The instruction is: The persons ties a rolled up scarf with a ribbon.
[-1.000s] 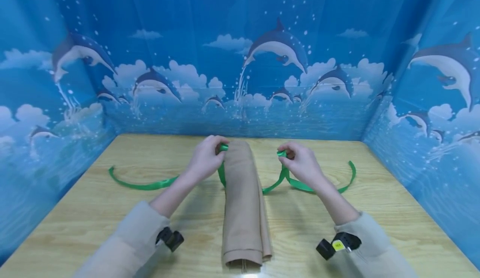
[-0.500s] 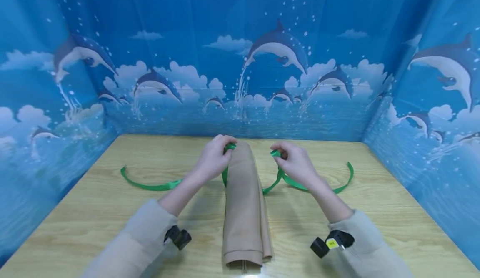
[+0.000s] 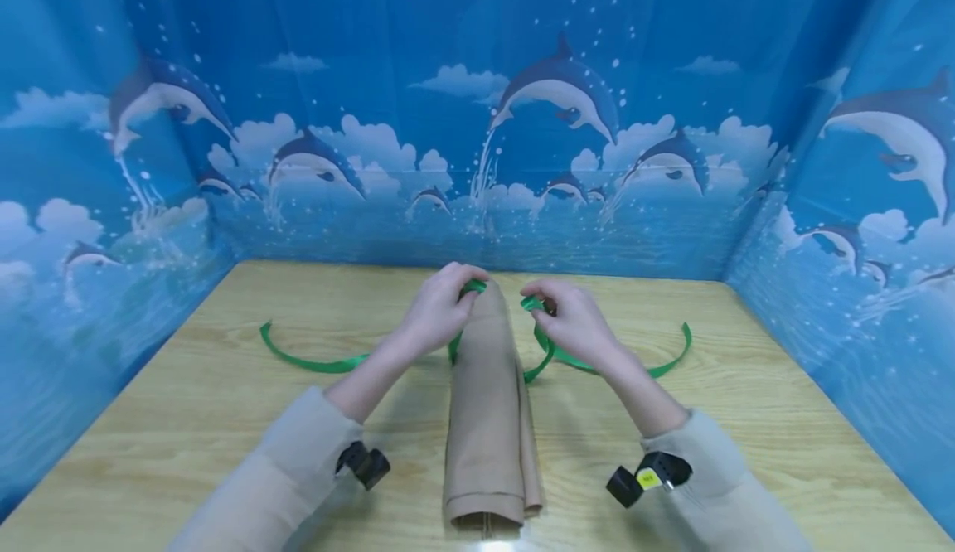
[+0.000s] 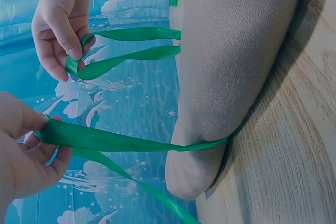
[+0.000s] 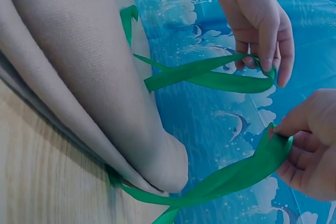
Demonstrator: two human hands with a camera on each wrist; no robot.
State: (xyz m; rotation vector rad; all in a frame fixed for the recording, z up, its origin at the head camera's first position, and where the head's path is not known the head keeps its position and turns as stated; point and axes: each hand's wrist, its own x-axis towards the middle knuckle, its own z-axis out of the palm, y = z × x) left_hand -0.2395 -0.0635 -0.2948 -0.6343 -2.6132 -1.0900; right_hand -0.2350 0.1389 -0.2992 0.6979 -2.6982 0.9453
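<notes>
A rolled beige cloth lies lengthwise in the middle of the table, with a green satin ribbon passing beneath its far part. My left hand pinches a loop of the ribbon above the roll's far end, at its left side. Just right of the roll, my right hand pinches a second loop between thumb and fingers. In the left wrist view, both ribbon loops rise from the roll to the fingertips, held apart. The right wrist view shows the right loop coming up from the roll's underside.
The pale wood-grain table carries the ribbon's loose tails, one curving out to the left and one to the right. A blue curtain printed with dolphins stands along the table's back and sides.
My hands have come closer together: the left has moved right over the roll's far end, the right has moved left. Both ribbon tails have been drawn inward along the table.
</notes>
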